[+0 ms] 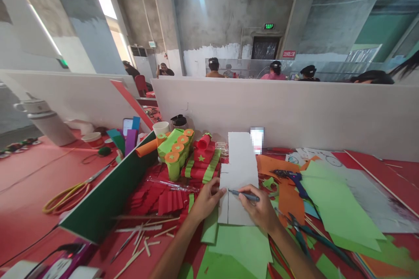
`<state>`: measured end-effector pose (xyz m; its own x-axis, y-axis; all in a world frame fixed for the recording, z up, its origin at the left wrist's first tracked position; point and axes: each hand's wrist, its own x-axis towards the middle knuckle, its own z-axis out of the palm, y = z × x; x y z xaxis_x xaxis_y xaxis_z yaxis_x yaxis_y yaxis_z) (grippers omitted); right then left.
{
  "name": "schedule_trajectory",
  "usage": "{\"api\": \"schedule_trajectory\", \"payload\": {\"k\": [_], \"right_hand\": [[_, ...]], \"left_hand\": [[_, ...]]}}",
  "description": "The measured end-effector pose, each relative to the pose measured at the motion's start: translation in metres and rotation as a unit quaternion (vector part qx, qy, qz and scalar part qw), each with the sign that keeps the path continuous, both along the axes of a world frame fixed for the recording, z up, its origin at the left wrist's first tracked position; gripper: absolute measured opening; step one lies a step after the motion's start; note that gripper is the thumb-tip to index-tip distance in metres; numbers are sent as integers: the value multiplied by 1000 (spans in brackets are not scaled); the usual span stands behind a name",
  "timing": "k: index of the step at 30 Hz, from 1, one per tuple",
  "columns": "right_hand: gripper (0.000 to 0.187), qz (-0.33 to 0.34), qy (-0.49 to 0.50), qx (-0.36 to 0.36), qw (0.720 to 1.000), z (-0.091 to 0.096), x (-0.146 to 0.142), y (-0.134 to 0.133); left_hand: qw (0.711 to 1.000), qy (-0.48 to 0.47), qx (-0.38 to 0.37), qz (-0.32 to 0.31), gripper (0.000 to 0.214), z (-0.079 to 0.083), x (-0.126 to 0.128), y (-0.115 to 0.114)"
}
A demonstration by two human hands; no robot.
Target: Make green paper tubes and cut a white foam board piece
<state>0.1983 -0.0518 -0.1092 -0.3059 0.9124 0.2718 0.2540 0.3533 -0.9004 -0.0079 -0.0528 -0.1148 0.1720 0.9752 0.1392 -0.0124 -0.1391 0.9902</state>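
A dark grey pen point(247, 195) is gripped in my right hand point(260, 209), its tip resting on a sheet of white card point(242, 157). A dark line runs down the lower left part of the card, and short marks show near its left edge. My left hand point(208, 198) presses at the card's left edge, with thumb and fingers bent around that edge. Under the card's lower end lie light green paper sheets point(240, 244). Just beyond my left hand sit red paper pieces with green stripes point(203, 163).
Green paper shapes with orange discs point(176, 152) stand behind a dark green board point(114, 192) on the left. Scissors point(77, 189) and wooden sticks point(140, 244) lie leftward. To the right are a glue gun point(291, 176), pliers point(304, 231) and coloured paper. White partitions point(209, 100) border the table.
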Motion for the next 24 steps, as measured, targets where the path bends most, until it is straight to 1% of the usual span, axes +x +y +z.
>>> {"api": "schedule_trajectory", "payload": {"k": [2,10,20,24], "right_hand": [[23,4,1,-1,1000,1,0,0],[28,-21,15,-11,1000,4,-4,3],[27,-12,11,5,1000,5,-3,3],[31,-21,25,-19,999,3,-4,4]], "left_hand": [[1000,0,2,1,35,0,0,0],[1000,0,-2,-6,34,0,0,0],[1000,-4,8,-15,35,-3,-1,0],[1000,-5,11,-11,38,-4,-1,1]]}}
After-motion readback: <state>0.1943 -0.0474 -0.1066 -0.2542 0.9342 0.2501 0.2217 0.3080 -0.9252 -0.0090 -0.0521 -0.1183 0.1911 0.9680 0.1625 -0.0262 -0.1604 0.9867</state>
